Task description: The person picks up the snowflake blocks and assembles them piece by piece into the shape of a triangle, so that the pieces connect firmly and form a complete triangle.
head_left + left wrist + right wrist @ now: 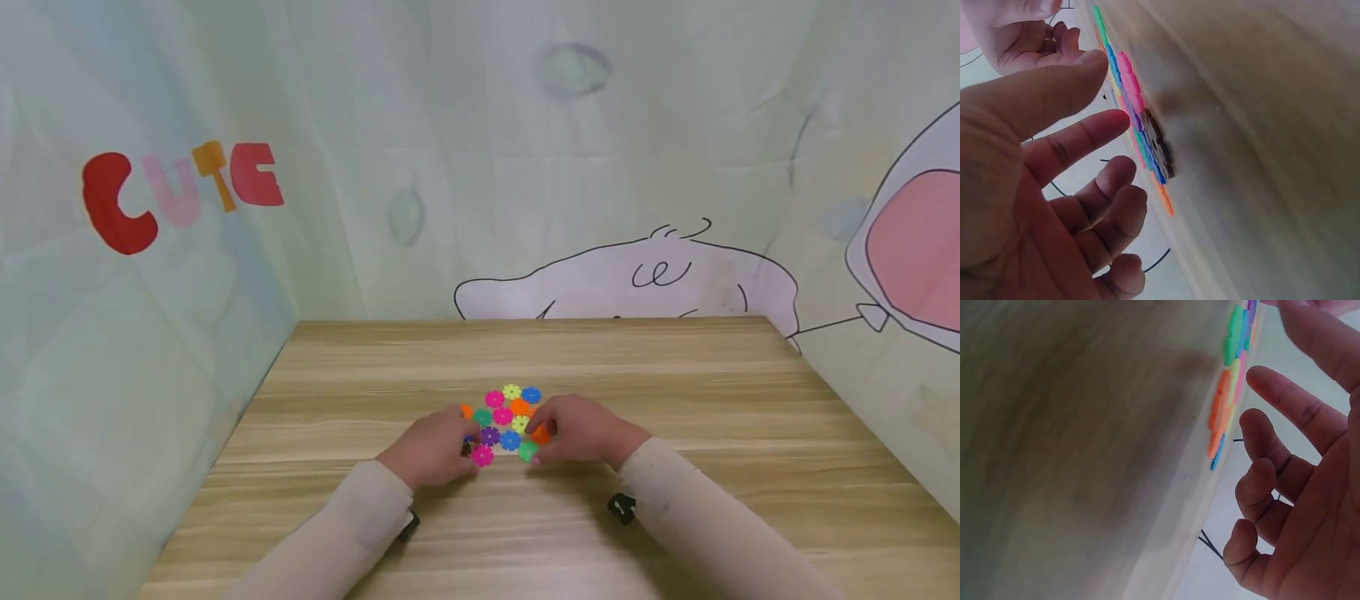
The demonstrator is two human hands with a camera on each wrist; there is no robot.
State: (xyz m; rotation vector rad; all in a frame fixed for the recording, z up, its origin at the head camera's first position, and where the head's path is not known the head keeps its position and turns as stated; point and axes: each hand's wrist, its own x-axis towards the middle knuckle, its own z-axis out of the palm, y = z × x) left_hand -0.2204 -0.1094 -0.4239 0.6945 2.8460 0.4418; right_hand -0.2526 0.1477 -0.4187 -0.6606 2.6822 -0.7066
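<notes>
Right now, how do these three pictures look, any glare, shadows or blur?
Head view: the flower-shaped discs look fairly crisp, with a pale sheen on the near tabletop and dark, soft shadows beneath both sleeves; left wrist view: wood grain blurred, a soft shadow beside the discs; right wrist view: tabletop dim and smeary, with broad, soft-edged shadows.

Brown disc [467, 448] is partly covered by left hand [435, 446], one orange disc [542, 434] by right hand [581, 429]. Drawn balloon [918, 250] is cut off by head view's right edge, sleeves [330, 533] by its bottom edge. Tabletop [1272, 175] is blurred in wrist views; fingertip contact can't be told.
</notes>
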